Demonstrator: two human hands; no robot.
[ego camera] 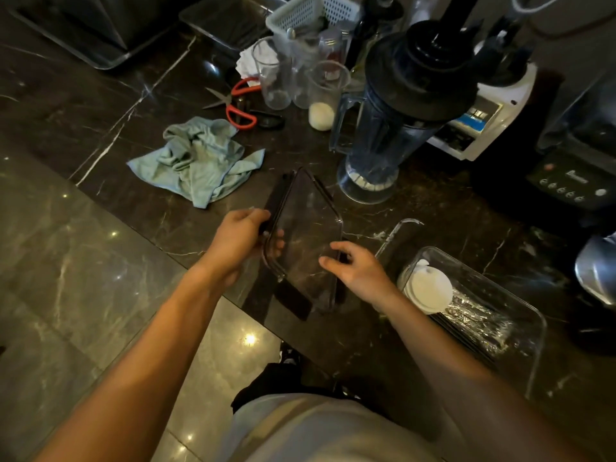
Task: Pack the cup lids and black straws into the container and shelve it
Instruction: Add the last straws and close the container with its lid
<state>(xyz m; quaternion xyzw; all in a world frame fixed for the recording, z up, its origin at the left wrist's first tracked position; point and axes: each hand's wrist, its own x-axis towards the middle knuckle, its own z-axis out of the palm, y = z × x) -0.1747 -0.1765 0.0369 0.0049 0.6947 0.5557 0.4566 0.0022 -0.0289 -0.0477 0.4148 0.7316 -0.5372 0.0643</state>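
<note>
On the dark marble counter (383, 345), near its front edge, a clear lid (306, 235) with dark clips along its sides is held tilted. Its left edge is gripped by the left hand (240, 241), with the thumb seen through the plastic from beneath and the fingers curled over the rim. The right hand (356, 268) is placed at the lid's right edge, its fingers loosely spread and bent; whether the edge is actually pinched cannot be told. To the right of the hands, a clear container (520, 311) is stood on the counter, uncovered. White cup lids (428, 290) are stacked in its near-left end, and a foil-wrapped bundle (480, 316) is laid beside them along the container's length; whether straws are inside the wrapping cannot be told. Behind the lid, a crumpled pale green cloth (200, 158) is spread on the counter. Further back, red-handled scissors (238, 101) are laid beside several clear cups (271, 76). A blender jug (396, 108) with a black top is stood to the right of the cups.
</note>
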